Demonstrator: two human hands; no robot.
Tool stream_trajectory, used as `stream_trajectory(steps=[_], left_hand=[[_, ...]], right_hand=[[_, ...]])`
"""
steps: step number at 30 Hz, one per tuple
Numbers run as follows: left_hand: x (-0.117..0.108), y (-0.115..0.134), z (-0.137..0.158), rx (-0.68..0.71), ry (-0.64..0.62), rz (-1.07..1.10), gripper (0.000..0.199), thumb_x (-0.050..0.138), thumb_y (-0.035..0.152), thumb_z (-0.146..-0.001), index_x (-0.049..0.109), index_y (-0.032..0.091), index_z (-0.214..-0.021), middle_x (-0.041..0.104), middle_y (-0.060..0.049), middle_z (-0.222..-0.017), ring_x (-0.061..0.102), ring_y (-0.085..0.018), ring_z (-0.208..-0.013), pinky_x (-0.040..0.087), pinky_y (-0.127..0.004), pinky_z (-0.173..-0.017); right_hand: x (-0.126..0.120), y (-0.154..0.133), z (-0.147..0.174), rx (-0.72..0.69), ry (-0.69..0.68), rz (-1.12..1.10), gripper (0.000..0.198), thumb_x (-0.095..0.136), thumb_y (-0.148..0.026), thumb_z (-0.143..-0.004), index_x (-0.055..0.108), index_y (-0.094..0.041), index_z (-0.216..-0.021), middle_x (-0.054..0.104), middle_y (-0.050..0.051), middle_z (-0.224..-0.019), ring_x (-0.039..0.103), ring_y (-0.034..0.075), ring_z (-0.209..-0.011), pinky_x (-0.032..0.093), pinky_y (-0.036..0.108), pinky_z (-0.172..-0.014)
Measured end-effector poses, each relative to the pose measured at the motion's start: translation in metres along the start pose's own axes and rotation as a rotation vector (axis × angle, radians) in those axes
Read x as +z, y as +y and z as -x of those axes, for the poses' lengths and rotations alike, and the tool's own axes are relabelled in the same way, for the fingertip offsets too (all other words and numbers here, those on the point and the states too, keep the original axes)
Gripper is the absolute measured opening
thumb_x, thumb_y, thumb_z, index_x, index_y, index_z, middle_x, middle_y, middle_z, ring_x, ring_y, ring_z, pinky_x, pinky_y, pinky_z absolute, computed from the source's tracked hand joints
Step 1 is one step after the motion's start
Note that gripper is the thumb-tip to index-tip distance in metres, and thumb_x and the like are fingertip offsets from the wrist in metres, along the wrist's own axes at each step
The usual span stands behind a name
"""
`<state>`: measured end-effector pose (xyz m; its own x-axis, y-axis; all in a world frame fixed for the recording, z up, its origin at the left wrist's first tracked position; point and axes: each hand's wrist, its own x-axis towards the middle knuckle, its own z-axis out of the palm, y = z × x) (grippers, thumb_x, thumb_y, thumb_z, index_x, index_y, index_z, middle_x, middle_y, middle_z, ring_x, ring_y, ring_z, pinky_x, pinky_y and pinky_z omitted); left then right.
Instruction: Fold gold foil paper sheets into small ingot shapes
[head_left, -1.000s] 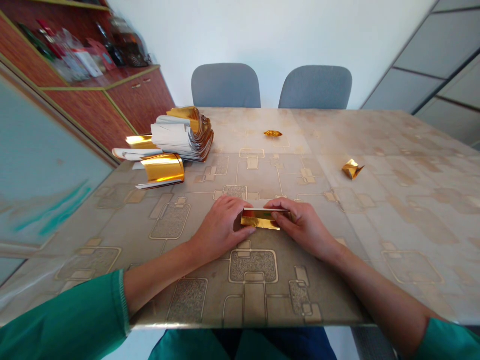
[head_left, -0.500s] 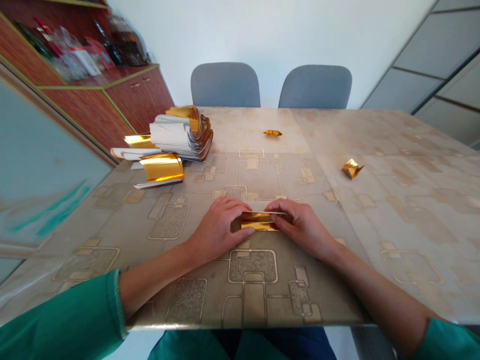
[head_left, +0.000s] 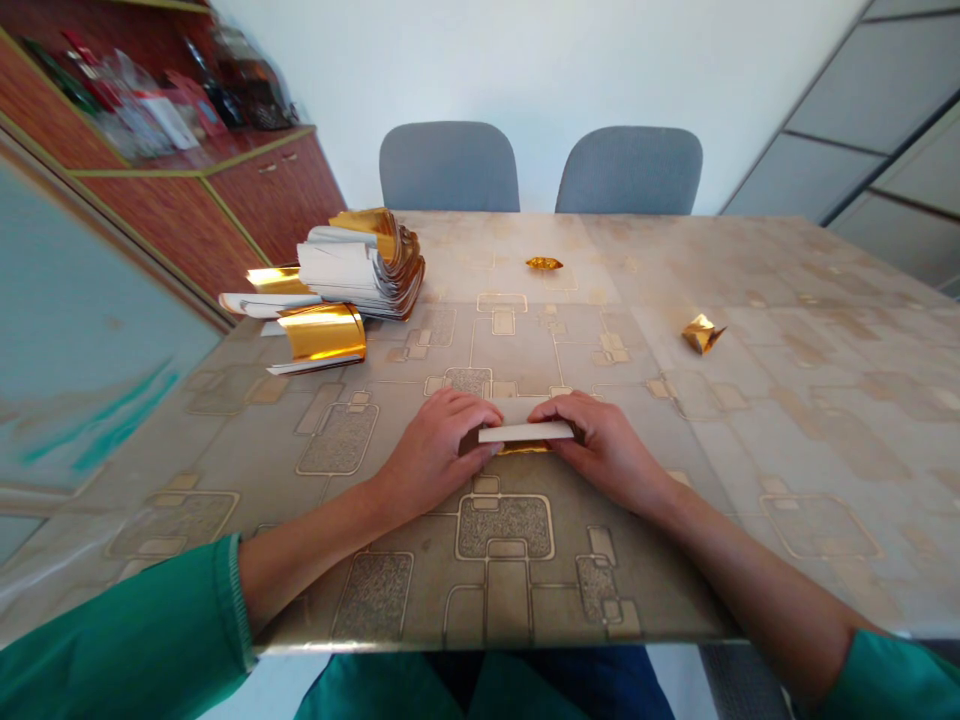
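Observation:
A sheet of gold foil paper [head_left: 525,433] lies partly folded on the table in front of me, its white back turned up along a narrow strip and a sliver of gold showing below. My left hand [head_left: 450,440] grips its left end between thumb and fingers. At the right end, my right hand [head_left: 589,435] is closed on the same sheet in a similar pinch. Some fingertips of both hands are hidden behind the paper.
A thick stack of gold and white paper [head_left: 360,270] stands at the back left, a curled gold sheet [head_left: 322,333] before it. Farther back lies a small folded gold piece [head_left: 544,264]; another folded gold piece [head_left: 703,334] sits to the right. Two grey chairs [head_left: 450,168] stand behind the table [head_left: 787,400].
The paper's far edge has been folded over toward me, so its white back now covers most of the gold. Both hands stay at its ends.

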<state>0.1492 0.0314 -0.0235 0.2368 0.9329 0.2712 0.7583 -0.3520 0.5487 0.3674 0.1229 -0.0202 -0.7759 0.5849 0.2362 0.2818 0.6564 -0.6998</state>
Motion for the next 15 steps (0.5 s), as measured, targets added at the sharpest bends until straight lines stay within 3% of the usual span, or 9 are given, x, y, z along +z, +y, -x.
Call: stream_trajectory(steps=[7, 11, 15], left_hand=[[-0.0003, 0.0007, -0.0001, 0.015, -0.025, -0.037, 0.013, 0.063, 0.032, -0.091, 0.065, 0.020, -0.093, 0.067, -0.005, -0.110, 0.056, -0.023, -0.102, 0.042, -0.042, -0.092], [-0.0022, 0.0038, -0.0003, 0.010, -0.026, -0.034, 0.016, 0.060, 0.029, -0.090, 0.064, 0.020, -0.103, 0.066, -0.006, -0.110, 0.055, -0.024, -0.103, 0.042, -0.043, -0.094], [-0.0035, 0.0041, -0.0004, -0.020, -0.025, 0.009, 0.012, 0.053, 0.025, -0.091, 0.060, 0.020, -0.099, 0.067, -0.005, -0.103, 0.055, -0.023, -0.099, 0.043, -0.042, -0.091]], right_hand=[[-0.0021, 0.0002, 0.0027, 0.046, -0.015, -0.102, 0.017, 0.052, -0.010, -0.084, 0.065, -0.021, -0.089, 0.066, 0.000, -0.081, 0.058, 0.016, -0.076, 0.041, 0.028, -0.071], [-0.0033, -0.0023, 0.0017, 0.068, -0.031, -0.137, 0.019, 0.048, -0.013, -0.088, 0.064, -0.021, -0.093, 0.066, 0.001, -0.083, 0.058, 0.015, -0.076, 0.042, 0.028, -0.070], [-0.0027, -0.0029, 0.0003, 0.056, -0.053, -0.079, 0.020, 0.048, -0.009, -0.085, 0.064, -0.020, -0.091, 0.065, 0.000, -0.080, 0.057, 0.015, -0.075, 0.041, 0.028, -0.070]])
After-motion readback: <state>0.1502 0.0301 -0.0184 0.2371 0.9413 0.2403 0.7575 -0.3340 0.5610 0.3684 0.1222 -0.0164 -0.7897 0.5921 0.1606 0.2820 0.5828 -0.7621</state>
